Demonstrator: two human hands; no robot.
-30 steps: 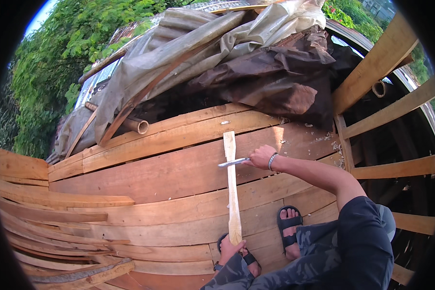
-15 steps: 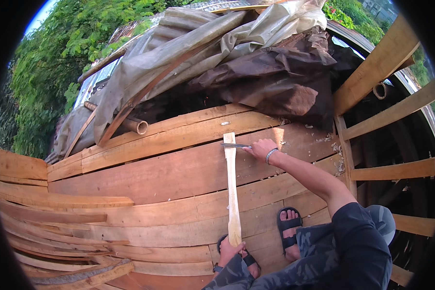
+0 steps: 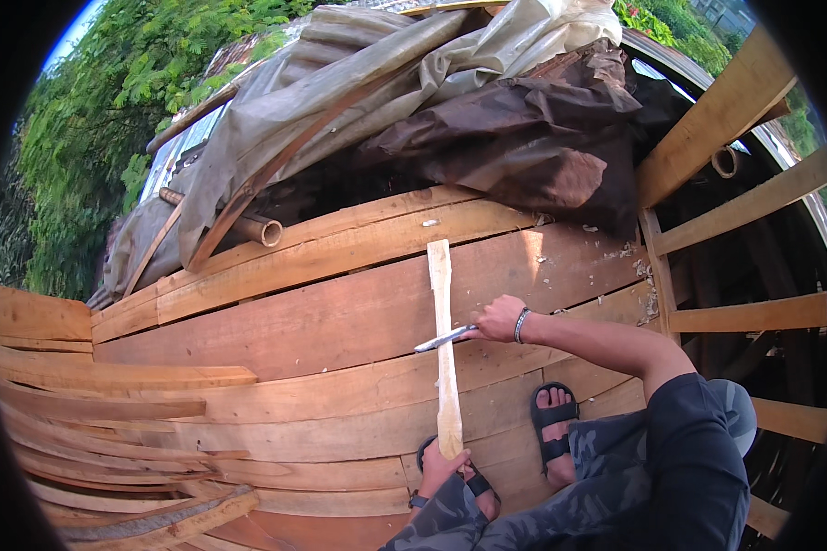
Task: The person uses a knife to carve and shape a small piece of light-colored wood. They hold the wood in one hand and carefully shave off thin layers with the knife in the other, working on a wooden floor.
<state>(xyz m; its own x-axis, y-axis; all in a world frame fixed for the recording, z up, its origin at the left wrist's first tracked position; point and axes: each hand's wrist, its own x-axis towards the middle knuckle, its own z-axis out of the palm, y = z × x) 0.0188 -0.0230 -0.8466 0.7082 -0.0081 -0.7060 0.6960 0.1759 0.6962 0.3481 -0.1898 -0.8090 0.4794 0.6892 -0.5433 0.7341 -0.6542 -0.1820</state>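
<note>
A long, pale piece of wood (image 3: 447,390), narrow in the middle and broader at both ends, slants away from me over the plank floor. My left hand (image 3: 442,466) is closed around its near end, close to my sandalled foot. In my right hand (image 3: 500,319) is a knife (image 3: 445,340), gripped by its handle, which the fingers mostly hide. The silvery blade lies crosswise over the wood's narrow middle, its tip pointing left.
Loose boards (image 3: 119,409) are stacked at the left. Wood shavings (image 3: 651,292) litter the floor by the right-hand posts. Beyond the far planks hang a grey tarp (image 3: 340,92) and a dark brown sheet (image 3: 533,147), with a bamboo pole (image 3: 259,231) sticking out.
My right hand has drawn the knife nearer along the wood, from close to its far end to its middle. My left hand keeps its hold on the near end.
</note>
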